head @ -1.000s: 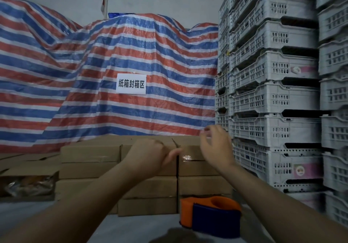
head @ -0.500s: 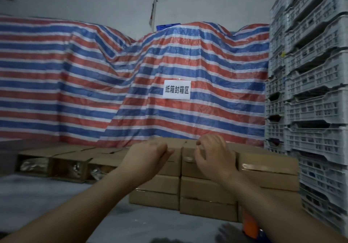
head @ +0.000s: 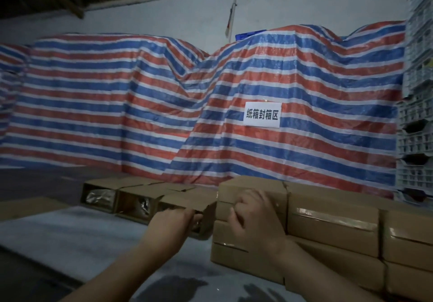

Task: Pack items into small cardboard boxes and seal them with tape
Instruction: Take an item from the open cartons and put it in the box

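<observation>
Both bare forearms extend forward over the grey work surface [head: 70, 236]. The left hand [head: 172, 223], knuckles up and fingers curled, grips the front edge of an open brown cardboard box [head: 185, 204], the nearest of a row of three open boxes lying on their sides with shiny wrapped contents visible in the two others. The right hand [head: 254, 215], fingers bent, rests against the upper corner of a stack of closed, taped brown cardboard boxes [head: 332, 226]; whether it grips anything cannot be told. Behind hangs a red, white and blue striped tarpaulin [head: 140, 104] bearing a white paper sign [head: 262, 115].
</observation>
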